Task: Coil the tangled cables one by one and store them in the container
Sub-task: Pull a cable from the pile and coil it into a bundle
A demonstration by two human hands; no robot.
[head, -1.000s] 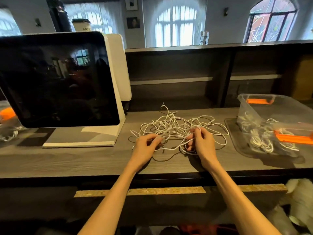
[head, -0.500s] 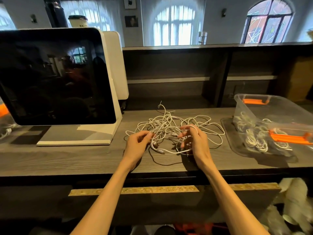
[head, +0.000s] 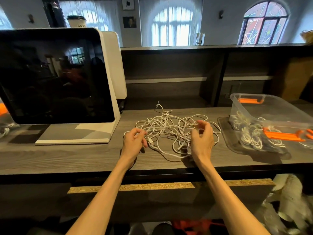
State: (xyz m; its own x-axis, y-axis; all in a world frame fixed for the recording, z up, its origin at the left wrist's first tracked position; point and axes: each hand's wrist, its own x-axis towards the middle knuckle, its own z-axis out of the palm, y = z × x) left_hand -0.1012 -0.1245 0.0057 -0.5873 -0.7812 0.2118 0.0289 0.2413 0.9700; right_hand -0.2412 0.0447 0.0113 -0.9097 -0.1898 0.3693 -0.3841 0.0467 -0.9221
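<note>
A loose tangle of white cables (head: 171,128) lies on the grey wooden counter (head: 67,156), right in front of me. My left hand (head: 133,141) rests at the tangle's left edge, its fingers curled and pinching a strand, with a plug end (head: 150,141) beside its fingertips. My right hand (head: 202,139) hovers over the right side of the tangle, its fingers loosely spread and gripping nothing. To the right stands the clear plastic container (head: 274,109) with orange handles. Several coiled white cables (head: 250,136) lie inside it.
A large dark screen on a white stand (head: 54,77) fills the counter's left side. A dark shelf unit (head: 169,78) backs the counter. The container sits on a clear lid (head: 226,133). More cables and an orange part (head: 3,109) show at the far left edge.
My right hand has let go of the strands it held and has lifted with its fingers spread. My left hand has stayed at the tangle's left edge. The view has shifted slightly.
</note>
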